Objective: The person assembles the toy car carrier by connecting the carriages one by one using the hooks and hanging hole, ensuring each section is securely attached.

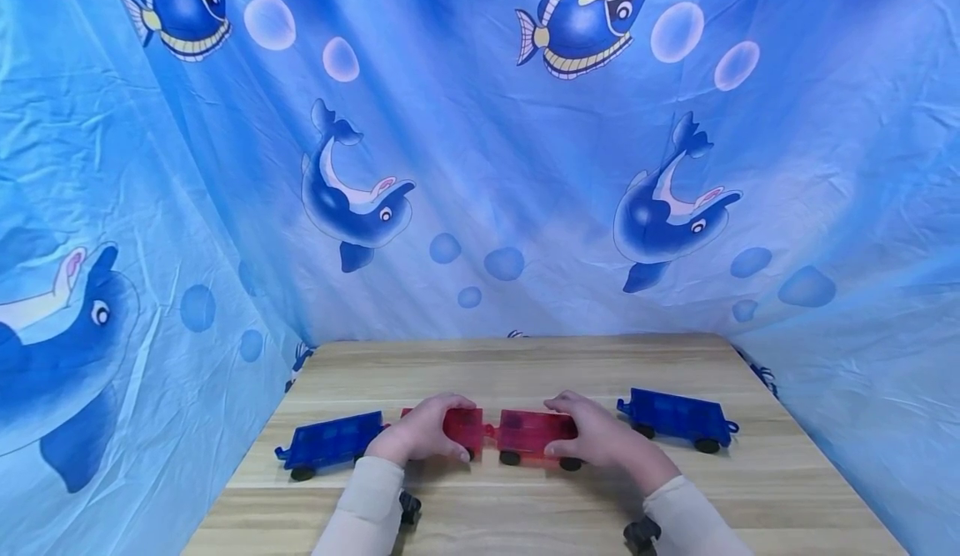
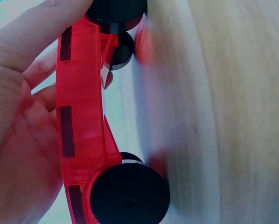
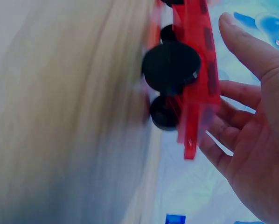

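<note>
Tabletop (image 1: 525, 514): red wagon (image 1: 466, 429) in grip of left fingers (image 2: 42, 71), second wagon (image 1: 527, 433) beside loose right fingers (image 3: 241, 94).

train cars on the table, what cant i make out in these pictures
Head view: much of the left red car, behind the left hand.
Head view: the right end of the right red car, behind the right hand.
Left wrist view: the left red car's lower end, cut off by the bottom edge.
Right wrist view: a blue piece, cut off by the bottom edge, too little to identify.
</note>
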